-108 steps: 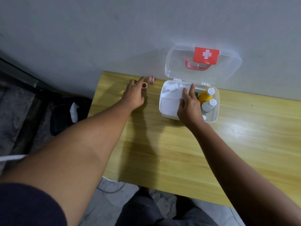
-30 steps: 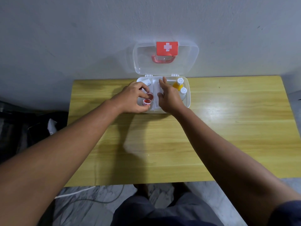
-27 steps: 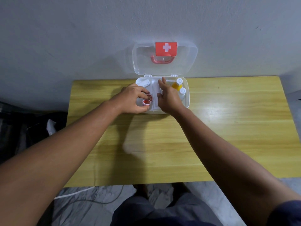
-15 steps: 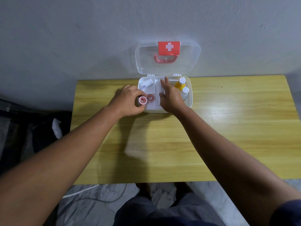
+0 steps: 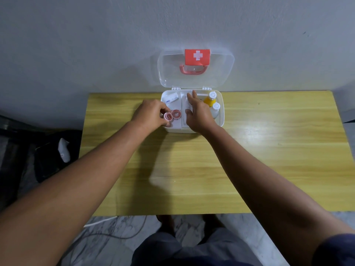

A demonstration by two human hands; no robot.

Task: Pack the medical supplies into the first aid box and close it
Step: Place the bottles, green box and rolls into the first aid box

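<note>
The white first aid box (image 5: 221, 120) sits at the table's far edge, its clear lid (image 5: 221, 73) standing open against the wall with a red cross label. My left hand (image 5: 150, 115) pinches a small red tape roll (image 5: 167, 116) over the box's left compartment. A second red tape roll (image 5: 176, 114) lies flat inside beside it. A white bandage roll (image 5: 171, 98) rests at the compartment's far end. My right hand (image 5: 198, 114) lies flat over the middle of the box, fingers spread. A yellow bottle (image 5: 209, 98) and a white bottle (image 5: 215, 110) stand in the right compartment.
The yellow wooden table (image 5: 249, 160) runs from the wall toward me. A dark bag with a white object (image 5: 64, 149) lies on the floor to the left. A cable (image 5: 115, 231) trails on the marble floor below the table's near edge.
My left hand brought both tape rolls from the table into the box's left compartment; one roll now lies inside, the other stays in my fingers. The right hand stayed on the box.
</note>
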